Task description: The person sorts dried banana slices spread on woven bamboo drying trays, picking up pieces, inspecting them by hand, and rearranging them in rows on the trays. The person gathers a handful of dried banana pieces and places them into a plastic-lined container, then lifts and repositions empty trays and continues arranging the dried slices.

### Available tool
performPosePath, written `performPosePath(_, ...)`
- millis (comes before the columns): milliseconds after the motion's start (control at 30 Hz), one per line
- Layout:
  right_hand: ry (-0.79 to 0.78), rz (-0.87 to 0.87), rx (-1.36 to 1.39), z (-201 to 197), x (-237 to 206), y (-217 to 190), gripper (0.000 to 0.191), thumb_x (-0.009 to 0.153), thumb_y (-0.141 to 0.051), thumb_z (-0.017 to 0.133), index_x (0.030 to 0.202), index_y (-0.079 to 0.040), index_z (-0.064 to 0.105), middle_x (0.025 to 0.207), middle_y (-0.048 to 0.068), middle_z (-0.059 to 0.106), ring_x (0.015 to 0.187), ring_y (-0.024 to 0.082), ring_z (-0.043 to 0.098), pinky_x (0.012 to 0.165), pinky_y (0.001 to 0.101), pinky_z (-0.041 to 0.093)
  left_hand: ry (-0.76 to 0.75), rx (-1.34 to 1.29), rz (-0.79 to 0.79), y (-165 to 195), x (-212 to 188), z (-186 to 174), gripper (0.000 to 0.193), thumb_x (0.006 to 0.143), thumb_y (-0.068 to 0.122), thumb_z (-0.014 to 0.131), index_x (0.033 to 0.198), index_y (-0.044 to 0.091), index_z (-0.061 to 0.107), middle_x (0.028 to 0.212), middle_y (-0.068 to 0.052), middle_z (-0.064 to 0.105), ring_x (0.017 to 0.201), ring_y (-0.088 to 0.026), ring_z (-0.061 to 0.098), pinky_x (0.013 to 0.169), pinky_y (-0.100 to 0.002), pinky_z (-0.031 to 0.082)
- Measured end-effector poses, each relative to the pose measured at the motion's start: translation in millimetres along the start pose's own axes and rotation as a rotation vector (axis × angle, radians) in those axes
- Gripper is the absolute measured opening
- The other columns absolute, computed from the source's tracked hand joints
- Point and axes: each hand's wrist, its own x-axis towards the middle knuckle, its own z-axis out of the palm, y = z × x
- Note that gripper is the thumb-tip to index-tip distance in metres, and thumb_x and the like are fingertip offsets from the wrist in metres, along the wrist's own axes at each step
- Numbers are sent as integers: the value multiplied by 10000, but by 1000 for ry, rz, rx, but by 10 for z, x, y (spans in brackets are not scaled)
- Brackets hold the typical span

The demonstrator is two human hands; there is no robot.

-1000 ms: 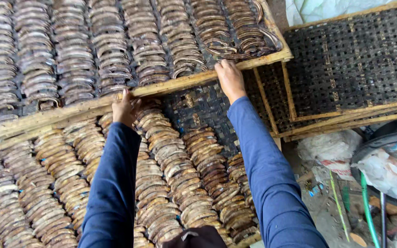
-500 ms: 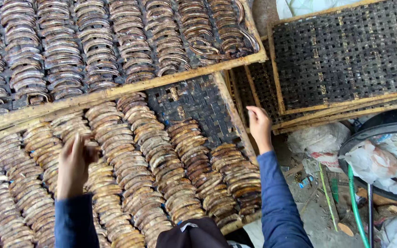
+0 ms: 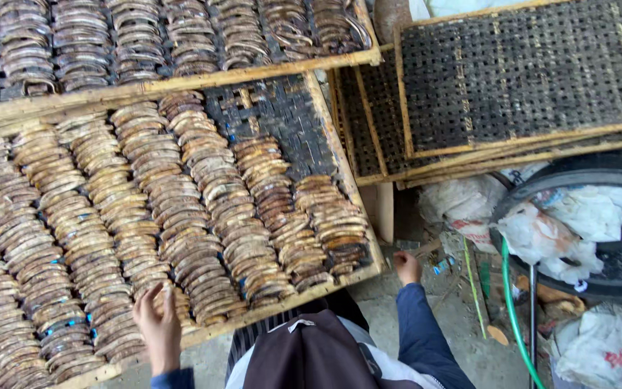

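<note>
Tray (image 3: 293,299) edge under left hand (image 3: 158,324)

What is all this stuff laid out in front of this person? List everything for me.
Near woven tray with pale wooden frame: one, in front of the person, partly bare at its upper right.
Curved brown dried strips: too many to count, in overlapping rows on the near tray.
Far woven tray: one, above it, also filled with rows of strips.
Empty dark woven trays: a stack, upper right.
Green hose: one, on the ground at right.
White crumpled bags: several, at right.
Left hand: open, on the strips at the near tray's front edge.
Right hand: curled, beside the near tray's right corner.
</note>
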Motion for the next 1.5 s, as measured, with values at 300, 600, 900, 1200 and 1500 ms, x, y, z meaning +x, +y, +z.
performPosePath(300, -120, 324, 445, -46, -897, 225, 162, 927, -56, 676, 1067, -62, 757, 863, 35, 735, 712, 126, 668, 637, 298, 560, -148, -19, 202, 989, -51, 617, 331, 920, 213, 722, 1235, 117, 689, 1461, -267, 478, 1309, -405, 463, 1012, -467, 446)
performPosePath(600, 184, -74, 466, -261, 1040, -504, 213, 945, -107, 721, 1152, -56, 710, 988, 19, 725, 894, 124, 655, 833, 284, 539, -144, 122, 345, 1601, -10, 1339, 415, 839, 227, 754, 1231, 137, 653, 1387, -231, 517, 1272, -448, 496, 1037, -540, 424)
performPosePath(900, 37, -555, 459, 347, 3665, -2279, 265, 912, -119, 760, 1165, -70, 695, 1092, 82, 637, 885, 167, 662, 762, 280, 614, -171, 249, 258, 2691, 459, 2447, 530, 800, 324, 778, 1282, 212, 590, 1495, -201, 422, 1392, -411, 384, 1115, -658, 264)
performPosePath(1200, 63, -876, 289, 1167, 5293, -3969, 281, 891, -120, 771, 1144, -77, 655, 1090, 126, 637, 1031, 326, 625, 920, 443, 511, -90, 484, 238, 3193, 2775, 3207, 742, 899, 456, 714, 1495, 117, 432, 1675, -228, 226, 1539, -393, 231, 1218, -651, 159)
performPosePath(1500, 17, -921, 152, 1766, 6262, -4807, 221, 985, -105, 642, 1203, -139, 638, 1110, 135, 591, 1083, 362, 581, 974, 480, 470, -205, 814, 174, 3017, 4236, 3125, 1044, 811, 630, 724, 1551, 11, 325, 1532, -349, 374, 1435, -465, 381, 1207, -511, 281)
